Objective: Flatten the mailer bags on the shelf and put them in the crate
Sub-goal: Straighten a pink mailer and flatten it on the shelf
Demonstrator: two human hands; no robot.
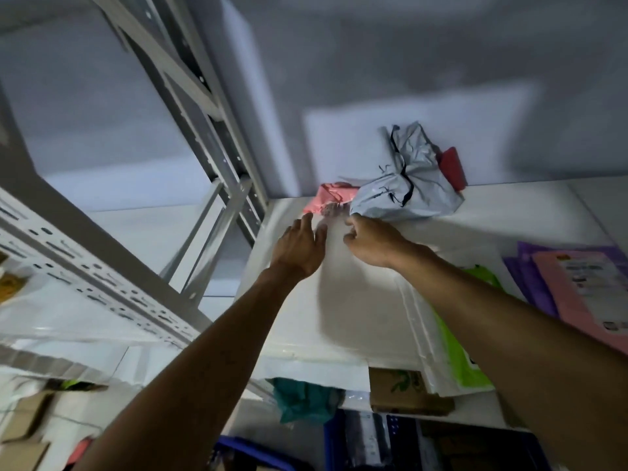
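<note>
A large white mailer bag [360, 300] lies flat on the white shelf [509, 212] in front of me. My left hand [300, 246] rests palm down on its far end with the fingers spread. My right hand [370, 241] is beside it, fingers curled at the bag's far edge; whether it pinches the bag is unclear. Just beyond the hands a crumpled grey mailer bag [407, 178] and a crumpled pink mailer bag [326, 197] sit against the wall. A blue crate [339, 443] is below the shelf, at the bottom of the view.
Flat purple and pink mailers [577, 287] and a green one [455, 348] lie on the shelf to the right. A red item [453, 168] leans on the wall. A grey metal rack [190, 107] stands left. Cardboard boxes [404, 392] and a teal bag [302, 399] sit under the shelf.
</note>
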